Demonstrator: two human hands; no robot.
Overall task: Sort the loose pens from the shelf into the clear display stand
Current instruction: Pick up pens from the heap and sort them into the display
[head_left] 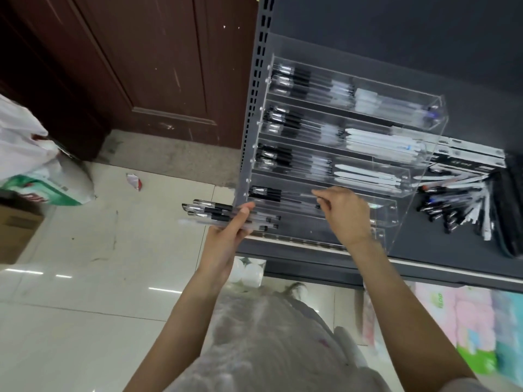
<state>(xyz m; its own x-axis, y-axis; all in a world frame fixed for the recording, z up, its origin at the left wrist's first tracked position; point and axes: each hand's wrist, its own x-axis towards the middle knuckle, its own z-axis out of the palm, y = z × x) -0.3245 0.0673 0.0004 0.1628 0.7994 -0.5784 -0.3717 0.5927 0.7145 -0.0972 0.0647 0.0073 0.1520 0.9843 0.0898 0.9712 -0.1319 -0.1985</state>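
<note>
Far left of frame: white plastic bags (25, 148) and a cardboard box (17, 230) on the pale tiled floor (85, 292), dark wooden door (141, 66) behind. Left of center: left hand (226, 236) grips a bundle of pens (226, 215), fingers and thumb curled round the barrels, black caps sticking out to the left past the shelf edge. Center: clear display stand (334, 131) sits tilted on the dark shelf (452, 66), stepped rows; the upper 3 rows hold black-gripped pens on the left and white pens on the right. Right hand (342, 213) is over the 4th row, fingertips pinching a single pen (285, 195) that lies in that row, black grip toward the left end. Right of frame: pile of loose pens (452, 205) on the shelf just beside the stand, mixed black and white, blurred. Lower right: pastel packages (467, 329) below the shelf.
</note>
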